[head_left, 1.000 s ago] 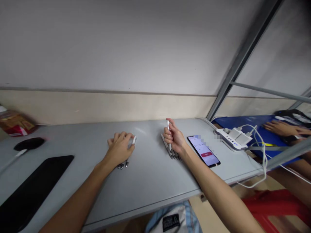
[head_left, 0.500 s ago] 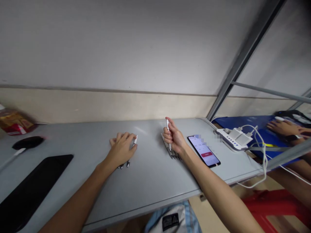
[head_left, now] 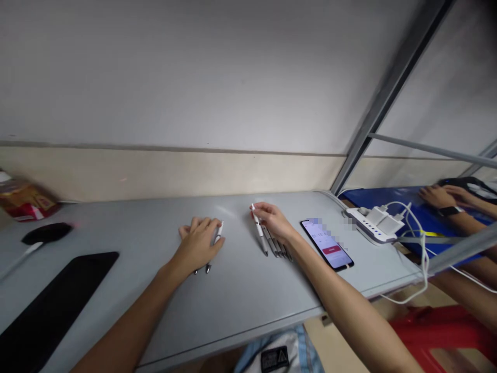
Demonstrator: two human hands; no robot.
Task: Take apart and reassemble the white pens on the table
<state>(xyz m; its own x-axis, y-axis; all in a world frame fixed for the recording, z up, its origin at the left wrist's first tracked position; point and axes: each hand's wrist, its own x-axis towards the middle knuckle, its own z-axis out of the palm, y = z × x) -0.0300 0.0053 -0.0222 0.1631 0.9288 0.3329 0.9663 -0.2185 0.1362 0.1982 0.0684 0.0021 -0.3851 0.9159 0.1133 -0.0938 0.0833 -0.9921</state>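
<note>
My right hand (head_left: 275, 223) pinches the top end of a white pen with a grey lower part (head_left: 259, 228). That pen slants with its metal tip down at the desk, left of several similar pens (head_left: 278, 249) lying side by side, partly under the hand. My left hand (head_left: 200, 239) rests low over the desk with bent fingers, closed on another white pen (head_left: 219, 231) between thumb and index finger. Metal pen tips (head_left: 208, 269) stick out below the left palm; the rest of those pens is hidden.
A lit phone (head_left: 326, 244) lies right of my right hand, before a white power strip (head_left: 370, 225) with plugs and cables. At left are a black mat-like slab (head_left: 58, 305), a dark oval object (head_left: 46, 233) and a bottle (head_left: 25, 199). Another person's hands (head_left: 438, 197) are at far right.
My right hand has lowered and moved slightly left, tilting its pen from upright down beside the row. My left hand stays nearly in place; fewer tips show beneath it.
</note>
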